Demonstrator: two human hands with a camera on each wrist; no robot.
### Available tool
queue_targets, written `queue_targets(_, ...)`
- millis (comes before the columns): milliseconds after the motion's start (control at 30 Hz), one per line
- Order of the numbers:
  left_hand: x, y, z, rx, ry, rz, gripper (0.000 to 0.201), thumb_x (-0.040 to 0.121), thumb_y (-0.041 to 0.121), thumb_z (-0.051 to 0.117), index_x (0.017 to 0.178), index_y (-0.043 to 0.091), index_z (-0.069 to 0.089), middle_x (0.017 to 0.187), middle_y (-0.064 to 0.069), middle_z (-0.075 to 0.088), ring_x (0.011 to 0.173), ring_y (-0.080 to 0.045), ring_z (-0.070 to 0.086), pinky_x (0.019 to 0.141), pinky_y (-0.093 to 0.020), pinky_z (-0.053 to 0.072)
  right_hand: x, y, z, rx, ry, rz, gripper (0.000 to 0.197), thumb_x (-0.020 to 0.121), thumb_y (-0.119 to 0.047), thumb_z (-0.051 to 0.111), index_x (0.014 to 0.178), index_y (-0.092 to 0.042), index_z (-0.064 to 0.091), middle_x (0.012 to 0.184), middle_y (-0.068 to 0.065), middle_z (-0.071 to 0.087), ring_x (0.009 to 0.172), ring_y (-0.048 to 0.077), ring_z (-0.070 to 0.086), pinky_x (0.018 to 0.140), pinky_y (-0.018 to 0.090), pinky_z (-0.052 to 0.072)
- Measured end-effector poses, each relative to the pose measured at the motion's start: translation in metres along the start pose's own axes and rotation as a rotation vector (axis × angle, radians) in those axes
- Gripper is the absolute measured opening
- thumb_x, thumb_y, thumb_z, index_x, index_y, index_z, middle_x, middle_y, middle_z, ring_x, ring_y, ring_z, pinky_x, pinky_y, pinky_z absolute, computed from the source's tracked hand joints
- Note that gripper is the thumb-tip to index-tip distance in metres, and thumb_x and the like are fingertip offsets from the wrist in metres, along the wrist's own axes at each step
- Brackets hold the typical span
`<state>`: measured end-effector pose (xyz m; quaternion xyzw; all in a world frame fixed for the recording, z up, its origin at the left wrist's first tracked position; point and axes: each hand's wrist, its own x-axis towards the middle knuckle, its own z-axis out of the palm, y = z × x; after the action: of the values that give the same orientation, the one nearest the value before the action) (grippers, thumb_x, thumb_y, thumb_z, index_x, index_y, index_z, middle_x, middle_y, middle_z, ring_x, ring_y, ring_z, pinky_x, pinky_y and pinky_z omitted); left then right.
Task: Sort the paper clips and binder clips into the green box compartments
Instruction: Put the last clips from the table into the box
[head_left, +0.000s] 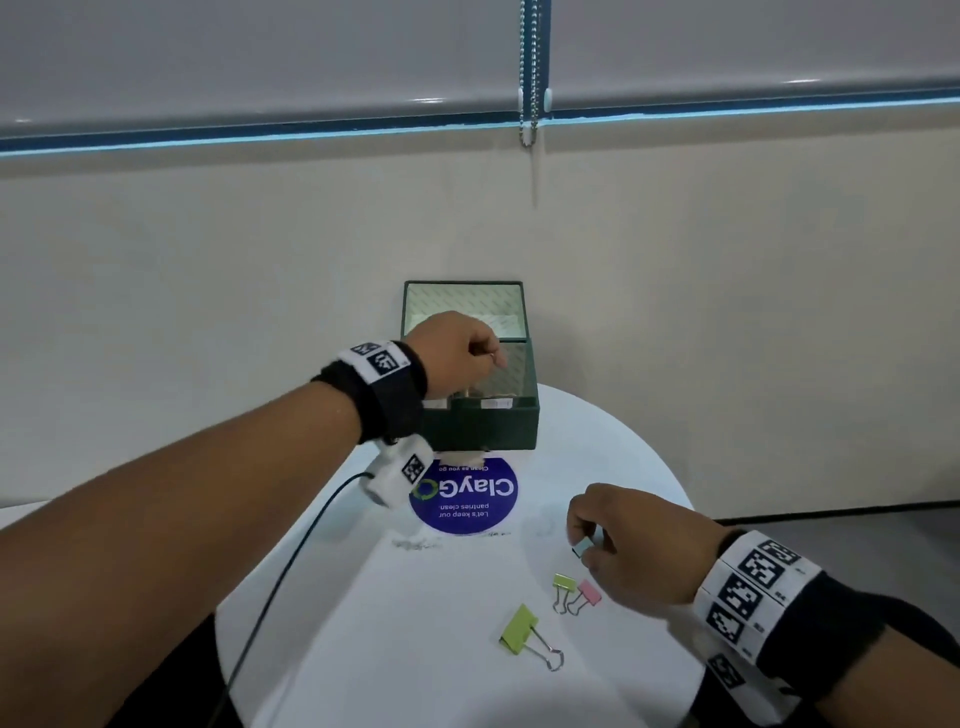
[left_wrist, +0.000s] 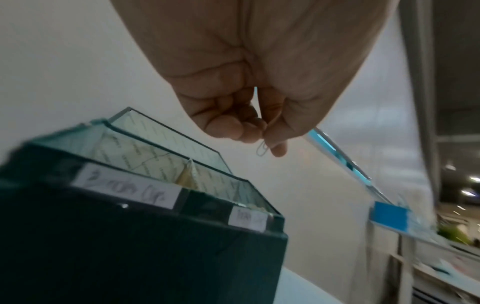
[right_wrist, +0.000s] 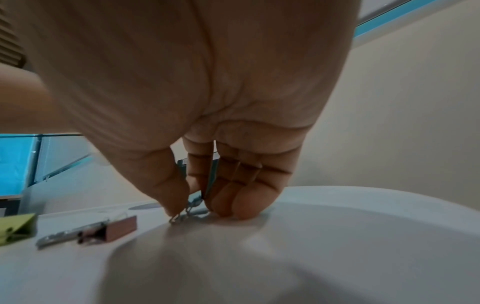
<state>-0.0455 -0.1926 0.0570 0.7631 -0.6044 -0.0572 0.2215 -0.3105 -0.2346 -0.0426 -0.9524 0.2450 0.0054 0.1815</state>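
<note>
The dark green box (head_left: 485, 428) stands open at the table's far edge, its lid leaning on the wall; two white labels mark its compartments (left_wrist: 124, 190). Above the box my left hand (head_left: 462, 353) pinches a silver paper clip (left_wrist: 261, 149) between thumb and fingertips. Near the table's right side my right hand (head_left: 597, 540) pinches a small blue binder clip (head_left: 583, 546) whose wire handles (right_wrist: 189, 209) touch the table. A small green clip (head_left: 563, 584), a pink clip (head_left: 589, 592) and a larger green binder clip (head_left: 520, 629) lie in front of it.
The round white table (head_left: 426, 649) carries a blue "ClayGo" sticker (head_left: 462, 499) between box and clips. A black cable (head_left: 291, 566) hangs from my left wrist camera across the table's left side. A wall rises right behind the box.
</note>
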Motion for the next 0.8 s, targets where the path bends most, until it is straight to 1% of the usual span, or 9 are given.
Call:
queue_targets(67, 0.02, -0.004, 0.006, 0.027, -0.007, -0.031, 0.024, 0.089, 0.016, 0.057, 0.092, 0.028, 0.077, 0.084, 0.013, 0.069, 0.074, -0.009, 0.063, 0.068, -0.023, 0.048, 0.0, -0.001, 0.0, 0.009, 0.003, 0.014, 0.007, 0.088, -0.026, 0.05, 0.086, -0.031, 0.055, 0.092, -0.016, 0.058, 0.081, 0.004, 0.059, 0.076, 0.027, 0.053)
queue_targets(133, 0.03, -0.012, 0.012, 0.035, -0.047, -0.055, 0.03, 0.091, 0.015, 0.057, 0.11, 0.03, 0.074, 0.095, 0.012, 0.068, 0.084, -0.011, 0.063, 0.078, -0.022, 0.046, 0.001, 0.001, 0.0, 0.022, 0.002, 0.024, 0.008, 0.087, -0.026, 0.049, 0.084, -0.032, 0.054, 0.091, -0.015, 0.058, 0.081, 0.004, 0.06, 0.077, 0.029, 0.055)
queue_targets(200, 0.031, -0.021, 0.017, 0.017, -0.055, -0.055, 0.05, 0.09, 0.013, 0.055, 0.136, 0.032, 0.058, 0.098, 0.009, 0.063, 0.089, -0.014, 0.061, 0.082, -0.021, 0.044, 0.001, 0.002, -0.001, 0.033, -0.003, 0.034, 0.008, 0.086, -0.026, 0.048, 0.084, -0.032, 0.053, 0.09, -0.015, 0.059, 0.08, 0.005, 0.06, 0.077, 0.031, 0.056)
queue_targets(267, 0.022, -0.025, 0.017, 0.007, -0.047, -0.046, 0.06, 0.089, 0.016, 0.059, 0.146, 0.031, 0.045, 0.092, 0.009, 0.063, 0.084, -0.011, 0.059, 0.079, -0.022, 0.045, 0.001, 0.002, -0.001, 0.036, 0.004, 0.037, 0.007, 0.085, -0.025, 0.048, 0.083, -0.03, 0.052, 0.089, -0.014, 0.06, 0.079, 0.006, 0.061, 0.075, 0.032, 0.056)
queue_targets(433, -0.059, 0.014, 0.018, 0.243, -0.36, 0.196, 0.037, 0.085, 0.045, 0.071, 0.12, 0.031, 0.065, 0.089, 0.015, 0.059, 0.081, -0.003, 0.055, 0.075, -0.02, 0.045, 0.004, -0.005, -0.007, 0.056, 0.052, 0.019, 0.007, 0.078, -0.019, 0.052, 0.079, -0.024, 0.047, 0.079, -0.008, 0.061, 0.072, 0.013, 0.057, 0.065, 0.033, 0.051)
queue_targets(500, -0.101, 0.031, 0.029, 0.286, -0.54, 0.301, 0.039, 0.082, 0.058, 0.069, 0.113, 0.034, 0.066, 0.093, 0.015, 0.058, 0.082, -0.002, 0.054, 0.076, -0.02, 0.048, 0.006, -0.005, -0.009, 0.083, 0.046, 0.036, 0.011, 0.075, -0.017, 0.055, 0.079, -0.023, 0.046, 0.077, -0.006, 0.062, 0.069, 0.014, 0.056, 0.062, 0.032, 0.049)
queue_targets(567, -0.131, 0.041, 0.043, 0.441, -0.594, 0.413, 0.046, 0.081, 0.069, 0.06, 0.11, 0.034, 0.062, 0.102, 0.015, 0.056, 0.088, -0.006, 0.056, 0.077, -0.029, 0.051, 0.009, -0.005, -0.01, 0.083, 0.06, 0.045, 0.012, 0.074, -0.017, 0.054, 0.077, -0.023, 0.043, 0.071, -0.005, 0.059, 0.064, 0.014, 0.049, 0.058, 0.03, 0.044)
queue_targets(700, -0.146, 0.045, 0.069, 0.457, -0.594, 0.54, 0.043, 0.088, 0.051, 0.06, 0.127, 0.035, 0.051, 0.119, 0.011, 0.054, 0.105, -0.018, 0.058, 0.082, -0.037, 0.051, 0.01, -0.011, -0.015, 0.097, -0.018, 0.028, 0.018, 0.088, -0.01, 0.045, 0.086, -0.027, 0.051, 0.067, -0.009, 0.051, 0.063, 0.008, 0.042, 0.06, 0.025, 0.034)
queue_targets(800, -0.147, 0.039, 0.074, 0.429, -0.615, 0.582, 0.034, 0.091, 0.035, 0.058, 0.125, 0.033, 0.055, 0.119, 0.011, 0.053, 0.107, -0.017, 0.057, 0.084, -0.035, 0.05, 0.001, -0.009, -0.021, 0.09, -0.044, 0.021, 0.011, 0.089, -0.021, 0.056, 0.096, -0.028, 0.06, 0.067, -0.011, 0.05, 0.063, 0.004, 0.045, 0.062, 0.021, 0.036)
